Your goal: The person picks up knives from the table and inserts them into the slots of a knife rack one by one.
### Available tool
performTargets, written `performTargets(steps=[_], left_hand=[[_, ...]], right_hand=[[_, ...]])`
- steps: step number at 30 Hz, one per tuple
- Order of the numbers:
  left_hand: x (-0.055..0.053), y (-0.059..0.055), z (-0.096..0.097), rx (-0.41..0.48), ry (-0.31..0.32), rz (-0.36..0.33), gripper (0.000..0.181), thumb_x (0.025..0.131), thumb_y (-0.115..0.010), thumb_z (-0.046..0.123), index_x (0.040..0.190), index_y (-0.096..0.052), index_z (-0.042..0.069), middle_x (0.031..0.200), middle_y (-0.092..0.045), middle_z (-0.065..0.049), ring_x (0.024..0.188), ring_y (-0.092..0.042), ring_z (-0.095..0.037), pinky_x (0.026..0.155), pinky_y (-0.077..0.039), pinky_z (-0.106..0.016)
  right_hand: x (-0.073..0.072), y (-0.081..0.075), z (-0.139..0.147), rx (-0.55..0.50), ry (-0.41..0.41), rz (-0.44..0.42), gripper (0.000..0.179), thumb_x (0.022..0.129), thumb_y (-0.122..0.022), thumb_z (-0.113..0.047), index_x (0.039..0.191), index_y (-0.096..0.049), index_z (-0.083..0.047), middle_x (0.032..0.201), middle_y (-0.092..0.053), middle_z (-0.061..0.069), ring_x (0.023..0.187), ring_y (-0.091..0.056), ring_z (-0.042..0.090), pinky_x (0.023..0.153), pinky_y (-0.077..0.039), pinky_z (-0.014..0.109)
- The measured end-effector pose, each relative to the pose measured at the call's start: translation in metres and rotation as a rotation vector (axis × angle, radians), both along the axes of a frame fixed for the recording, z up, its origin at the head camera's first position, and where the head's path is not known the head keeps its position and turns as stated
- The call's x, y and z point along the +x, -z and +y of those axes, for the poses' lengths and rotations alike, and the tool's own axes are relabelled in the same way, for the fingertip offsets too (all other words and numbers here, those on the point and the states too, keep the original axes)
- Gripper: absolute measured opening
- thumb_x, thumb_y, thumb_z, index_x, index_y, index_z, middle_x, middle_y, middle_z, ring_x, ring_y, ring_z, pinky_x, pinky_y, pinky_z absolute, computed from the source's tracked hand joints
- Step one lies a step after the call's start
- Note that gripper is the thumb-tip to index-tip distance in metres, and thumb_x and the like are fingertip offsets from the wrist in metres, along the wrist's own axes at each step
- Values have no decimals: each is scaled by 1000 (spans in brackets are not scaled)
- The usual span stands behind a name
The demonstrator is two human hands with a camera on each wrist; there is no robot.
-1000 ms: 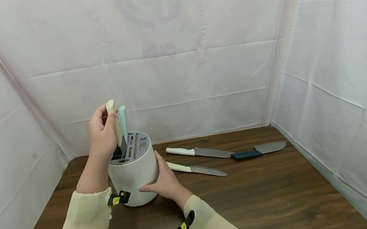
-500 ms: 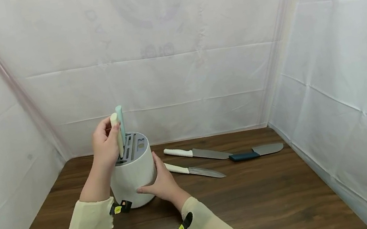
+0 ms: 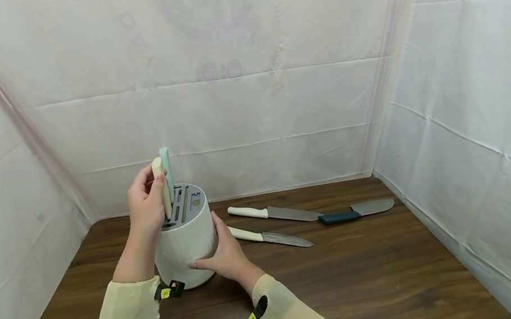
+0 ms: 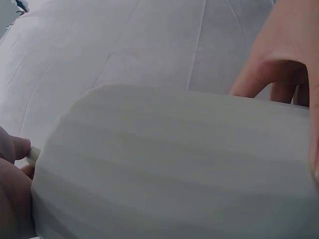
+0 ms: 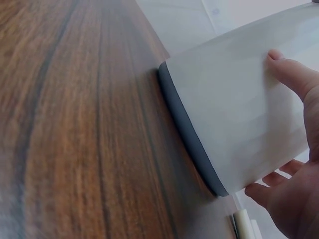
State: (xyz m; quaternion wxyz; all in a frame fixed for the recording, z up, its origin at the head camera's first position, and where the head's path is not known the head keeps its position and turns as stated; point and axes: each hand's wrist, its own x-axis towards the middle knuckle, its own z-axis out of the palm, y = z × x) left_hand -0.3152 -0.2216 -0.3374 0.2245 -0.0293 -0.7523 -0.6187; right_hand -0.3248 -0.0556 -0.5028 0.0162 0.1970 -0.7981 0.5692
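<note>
A white round knife block [image 3: 184, 255] with a grey slotted top stands on the table at left of centre. My left hand [image 3: 142, 205] pinches the cream handle [image 3: 157, 166] of a knife that stands upright in a slot, its blade hidden inside. Just behind it rises the mint-green handle [image 3: 166, 165] of another knife in the block. My right hand [image 3: 227, 253] grips the block's right side, thumb across the front and fingers round the far side. The right wrist view shows the block's dark base [image 5: 187, 129] at the tabletop.
Right of the block lie a white-handled knife [image 3: 290, 212], a cream-handled knife [image 3: 285, 238] and a dark blue-handled knife [image 3: 340, 217] with a broad blade. White sheeting [image 3: 246, 104] encloses the wooden table [image 3: 359, 283] at the back and sides.
My left hand has lowered the cream-handled knife, so its dark blade has gone into the slot. During the last half second almost nothing moves. The right hand stays on the block.
</note>
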Motion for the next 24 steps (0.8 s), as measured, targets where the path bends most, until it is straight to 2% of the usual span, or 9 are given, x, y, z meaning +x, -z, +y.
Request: performTargets(steps=[6,9,11,16,19,21,24], left_hand=[[3,1,-4,88,-11,-18,47,112,-55,29,156,-54,13,121,-61,16,113,-56,-7,94,-49,-19],[4,3,-5,104,-26,3,46,110,-59,25,154,-57,12,121,-64,12,112,-58,-6,91,-50,-15],[5,6,-5,64,-76,25,45,109,-62,26,152,-60,14,124,-67,7,110,-60,-5,88,-52,-13],[7,17,-4,-62,-258,102,42,104,-69,29,145,-68,19,133,-73,-5,106,-69,-8,82,-53,-10],[8,24,-3,-81,-326,160,41,103,-70,28,142,-70,14,137,-72,-8,116,-69,-16,93,-55,-18],[9,29,-4,-94,-352,201,43,104,-68,25,143,-67,9,141,-69,-11,128,-65,-24,106,-54,-32],[10,39,-9,-131,-361,221,51,106,-62,26,152,-56,5,151,-60,-17,143,-53,-32,117,-45,-53]], right_hand=[[0,3,-3,9,-1,14,127,75,-97,-41,171,-14,-36,173,-27,-13,155,-37,14,125,-37,49],[0,3,-3,7,4,25,127,75,-98,-39,172,-16,-31,173,-28,-11,155,-37,15,125,-37,49],[0,3,-3,4,3,29,127,75,-98,-39,172,-16,-29,173,-29,-10,155,-37,15,125,-37,49],[1,3,-2,2,-2,29,127,75,-98,-40,171,-16,-32,173,-29,-11,154,-38,14,125,-38,48],[1,3,-2,4,4,31,127,75,-98,-40,171,-16,-34,173,-29,-12,154,-39,14,125,-38,48],[0,3,-1,5,6,34,127,75,-98,-39,171,-16,-34,173,-29,-11,154,-38,14,125,-38,48],[0,3,-1,7,2,36,126,75,-97,-39,171,-16,-32,173,-31,-11,153,-40,14,124,-39,47]])
